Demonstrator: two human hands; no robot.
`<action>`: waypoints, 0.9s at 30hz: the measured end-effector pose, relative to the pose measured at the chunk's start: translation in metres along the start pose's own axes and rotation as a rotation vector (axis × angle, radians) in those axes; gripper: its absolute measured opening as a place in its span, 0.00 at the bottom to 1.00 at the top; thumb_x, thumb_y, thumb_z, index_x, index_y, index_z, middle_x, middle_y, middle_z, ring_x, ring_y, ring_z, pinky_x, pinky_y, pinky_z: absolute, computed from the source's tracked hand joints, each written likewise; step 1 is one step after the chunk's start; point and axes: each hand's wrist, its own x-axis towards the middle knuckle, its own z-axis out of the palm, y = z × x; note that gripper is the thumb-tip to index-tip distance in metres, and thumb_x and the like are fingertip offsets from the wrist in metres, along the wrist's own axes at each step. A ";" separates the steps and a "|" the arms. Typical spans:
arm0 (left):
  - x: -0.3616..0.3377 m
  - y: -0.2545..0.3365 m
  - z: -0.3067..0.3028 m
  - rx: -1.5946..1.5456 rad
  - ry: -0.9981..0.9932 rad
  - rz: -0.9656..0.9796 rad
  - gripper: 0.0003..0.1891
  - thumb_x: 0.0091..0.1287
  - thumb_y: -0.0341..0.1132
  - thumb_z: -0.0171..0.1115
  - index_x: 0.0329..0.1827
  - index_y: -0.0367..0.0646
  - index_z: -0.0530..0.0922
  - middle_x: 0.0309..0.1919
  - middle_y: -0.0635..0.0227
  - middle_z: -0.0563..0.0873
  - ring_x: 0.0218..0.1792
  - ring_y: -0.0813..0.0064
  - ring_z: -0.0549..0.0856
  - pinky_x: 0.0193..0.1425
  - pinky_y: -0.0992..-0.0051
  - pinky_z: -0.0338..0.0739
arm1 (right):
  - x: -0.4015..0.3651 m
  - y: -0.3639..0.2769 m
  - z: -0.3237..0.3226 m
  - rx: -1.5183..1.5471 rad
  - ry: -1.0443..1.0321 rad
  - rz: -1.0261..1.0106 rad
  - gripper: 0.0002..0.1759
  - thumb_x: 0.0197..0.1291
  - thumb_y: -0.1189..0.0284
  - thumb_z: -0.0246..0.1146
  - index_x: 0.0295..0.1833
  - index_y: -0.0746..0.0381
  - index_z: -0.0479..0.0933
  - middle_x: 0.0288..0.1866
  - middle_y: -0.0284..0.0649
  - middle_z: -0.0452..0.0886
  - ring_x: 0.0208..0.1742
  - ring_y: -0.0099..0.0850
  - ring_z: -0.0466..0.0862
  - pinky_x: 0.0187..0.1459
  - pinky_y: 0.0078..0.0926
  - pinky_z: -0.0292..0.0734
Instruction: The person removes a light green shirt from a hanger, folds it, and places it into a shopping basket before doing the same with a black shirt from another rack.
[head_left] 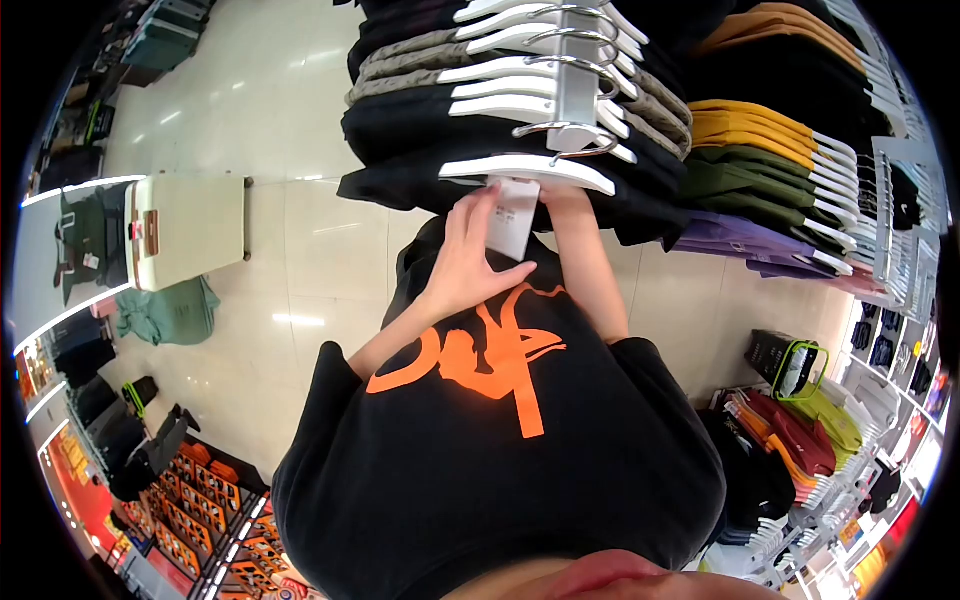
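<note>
My left hand (465, 255) is at a white price tag (512, 222) with small print. Its fingertips close on the tag's upper left edge, while the thumb stretches out below it. The tag hangs under a white hanger (530, 170) that carries a black garment (400, 185) at the front of the rack. My right hand (562, 198) reaches up just beneath the hanger, to the right of the tag; its fingers are mostly hidden. The hanger's metal hook (588, 152) lies by the front end of the rack's bar (575, 110).
More black and grey clothes (400, 70) hang behind on white hangers. To the right are yellow (750, 128), green (745, 185) and purple (740, 238) garments. A cream suitcase (195, 230) stands at the left, near a green bag (180, 310). A black basket (785, 360) is at the lower right.
</note>
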 end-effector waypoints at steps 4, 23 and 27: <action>-0.007 -0.009 0.012 -0.179 0.065 -0.180 0.44 0.44 0.37 0.68 0.63 0.38 0.51 0.53 0.52 0.58 0.53 0.54 0.65 0.55 0.66 0.66 | 0.003 0.003 0.028 -0.278 0.473 0.101 0.16 0.61 0.66 0.47 0.50 0.61 0.70 0.41 0.41 0.77 0.37 0.31 0.77 0.37 0.29 0.75; -0.006 -0.018 0.006 -2.311 -0.205 -0.570 0.30 0.64 0.49 0.42 0.64 0.39 0.54 0.63 0.56 0.58 0.61 0.48 0.61 0.60 0.56 0.63 | -0.018 0.000 0.036 -0.822 0.467 0.360 0.11 0.54 0.71 0.56 0.42 0.64 0.75 0.32 0.36 0.79 0.27 0.21 0.78 0.19 0.15 0.69; -0.008 -0.022 0.013 -2.370 -0.369 -0.346 0.31 0.64 0.49 0.42 0.66 0.41 0.50 0.65 0.57 0.54 0.61 0.49 0.62 0.59 0.57 0.65 | -0.009 -0.017 0.077 -1.002 0.401 0.508 0.14 0.52 0.68 0.59 0.44 0.64 0.75 0.35 0.38 0.79 0.29 0.21 0.78 0.22 0.16 0.72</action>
